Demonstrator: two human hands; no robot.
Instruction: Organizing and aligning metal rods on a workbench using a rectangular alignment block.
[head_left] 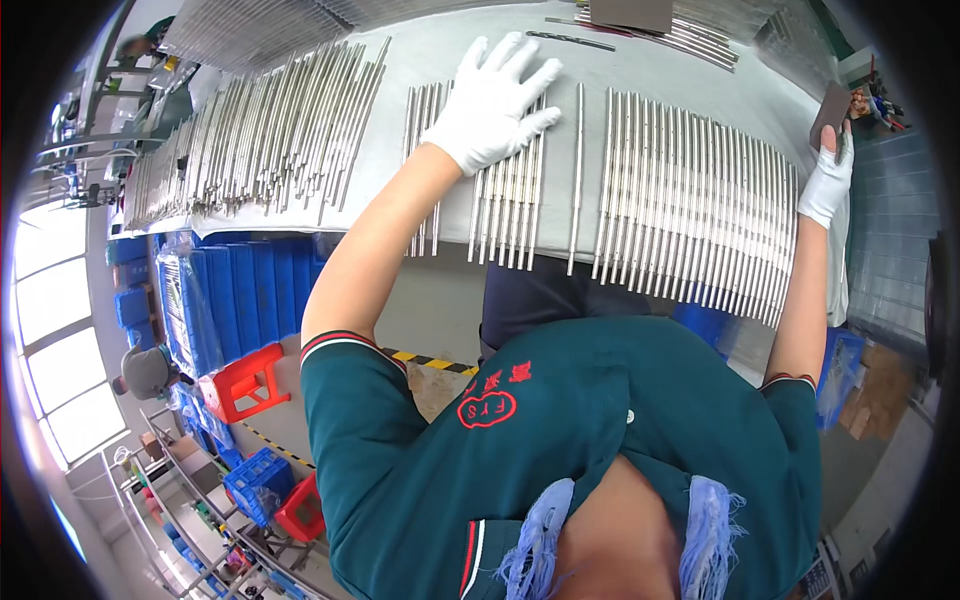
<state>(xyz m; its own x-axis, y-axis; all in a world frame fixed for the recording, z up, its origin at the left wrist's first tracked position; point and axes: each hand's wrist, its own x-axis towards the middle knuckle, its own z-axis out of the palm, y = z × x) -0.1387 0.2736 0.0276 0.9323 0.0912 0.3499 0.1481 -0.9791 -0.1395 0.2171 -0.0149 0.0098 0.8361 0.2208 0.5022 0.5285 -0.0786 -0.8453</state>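
My left hand, in a white glove, lies flat with fingers spread over a small group of slim metal rods on the table. One single rod lies apart, just right of that group. Farther right, a wide row of similar rods lies side by side, their near ends jutting past the table's front edge. At the table's right end my right hand, also gloved with a bare fingertip showing, grips a brown rectangular pad. The pad is held clear of the rods.
A dense pile of rods covers the table's left part. A drill bit lies at the back, near more rods under a brown piece. Blue crates and a red stool stand left, below the table.
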